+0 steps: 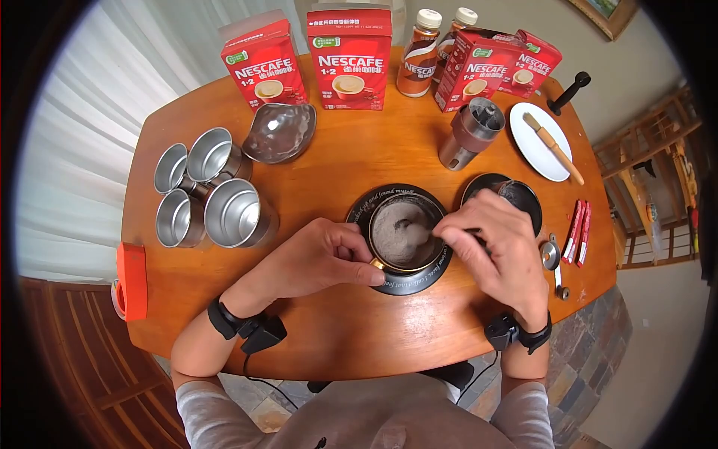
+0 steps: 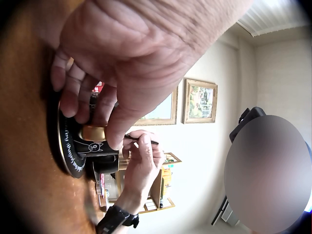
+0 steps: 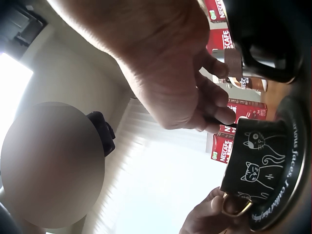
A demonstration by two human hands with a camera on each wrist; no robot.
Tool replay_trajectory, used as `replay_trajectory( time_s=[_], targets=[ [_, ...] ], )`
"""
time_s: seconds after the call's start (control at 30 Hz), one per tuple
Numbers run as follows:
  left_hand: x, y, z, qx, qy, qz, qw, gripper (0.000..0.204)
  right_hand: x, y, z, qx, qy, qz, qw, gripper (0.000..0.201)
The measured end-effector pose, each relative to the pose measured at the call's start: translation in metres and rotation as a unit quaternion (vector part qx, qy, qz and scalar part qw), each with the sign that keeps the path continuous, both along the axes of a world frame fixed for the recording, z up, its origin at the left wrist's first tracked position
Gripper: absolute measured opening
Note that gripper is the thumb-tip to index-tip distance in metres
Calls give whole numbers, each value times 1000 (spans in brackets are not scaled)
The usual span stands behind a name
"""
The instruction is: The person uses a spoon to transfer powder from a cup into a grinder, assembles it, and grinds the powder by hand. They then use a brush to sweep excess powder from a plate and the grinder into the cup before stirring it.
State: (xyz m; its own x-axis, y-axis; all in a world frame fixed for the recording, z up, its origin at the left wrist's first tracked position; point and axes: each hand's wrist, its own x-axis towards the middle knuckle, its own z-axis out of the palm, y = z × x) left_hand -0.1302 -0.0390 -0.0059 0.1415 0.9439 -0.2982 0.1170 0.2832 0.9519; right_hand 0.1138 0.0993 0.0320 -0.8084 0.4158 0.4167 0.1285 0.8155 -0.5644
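Note:
A black cup (image 3: 256, 158) with white cat drawings and a gold rim stands on a black saucer (image 1: 364, 206) with white lettering. Greyish, powdery-looking contents (image 1: 396, 224) show inside the cup. My left hand (image 1: 329, 254) pinches the cup's gold handle (image 2: 92, 132) between thumb and fingers. Over the cup's right side, my right hand (image 1: 497, 243) pinches a thin dark-handled spoon (image 2: 141, 139). Its lower end dips into the cup and looks blurred in the head view.
Right of the saucer is another black cup (image 1: 520, 196). Behind stand a coffee grinder (image 1: 471, 135) and red Nescafe boxes (image 1: 350, 60). Steel cups (image 1: 235, 217) and a dark glossy dish (image 1: 280, 133) occupy the left. A brush (image 1: 552, 146) lies on a white plate (image 1: 527, 153), above red sachets (image 1: 574, 232).

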Motion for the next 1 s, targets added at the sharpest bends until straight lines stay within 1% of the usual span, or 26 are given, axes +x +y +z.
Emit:
replay_trajectory(
  time_s=[0.07, 0.17, 0.2, 0.3, 0.33, 0.43, 0.47, 0.57, 0.7, 0.73, 0.83, 0.93, 1.0],
  targets=[
    [0, -1, -1, -3, 4, 2, 1000, 21, -4, -3, -5, -19, 21, 41, 999, 6],
    [1, 0, 0, -9, -2, 5, 1000, 21, -10, -6, -9, 24, 39, 25, 999, 7],
    [1, 0, 1, -12, -5, 7, 1000, 21, -10, -5, -8, 47, 28, 0, 998, 6],
    [1, 0, 2, -11, 0, 4, 1000, 21, -3, 0, -3, 40, 0, -41, 998, 6],
    [0, 0, 1, -9, 2, 4, 1000, 21, -1, 0, -1, 32, -7, -37, 999, 5],
    [0, 0, 0, -8, 8, 1, 1000, 21, -4, -3, -6, -16, 24, 39, 999, 6],
    [0, 0, 2, -11, 9, 1, 1000, 21, -6, -7, -5, -32, 20, 46, 998, 7],
    [1, 0, 2, -12, -2, 6, 1000, 21, -11, -9, -8, -7, 36, 34, 999, 7],
    [0, -1, -4, -7, -5, 5, 1000, 21, -7, -3, -5, 18, 27, -23, 999, 7],
    [0, -1, -3, -6, -6, 5, 1000, 21, -6, -2, -4, 15, 27, -22, 999, 6],
    [0, -1, -1, -6, -3, 5, 1000, 20, -2, -4, 0, -38, 0, 22, 999, 6],
    [1, 0, 2, -13, 2, 4, 1000, 20, -8, -7, -9, -34, 31, 54, 997, 5],
    [0, 0, 2, -13, 0, 4, 1000, 20, -10, -6, -10, -8, 34, 32, 999, 5]
  ],
)
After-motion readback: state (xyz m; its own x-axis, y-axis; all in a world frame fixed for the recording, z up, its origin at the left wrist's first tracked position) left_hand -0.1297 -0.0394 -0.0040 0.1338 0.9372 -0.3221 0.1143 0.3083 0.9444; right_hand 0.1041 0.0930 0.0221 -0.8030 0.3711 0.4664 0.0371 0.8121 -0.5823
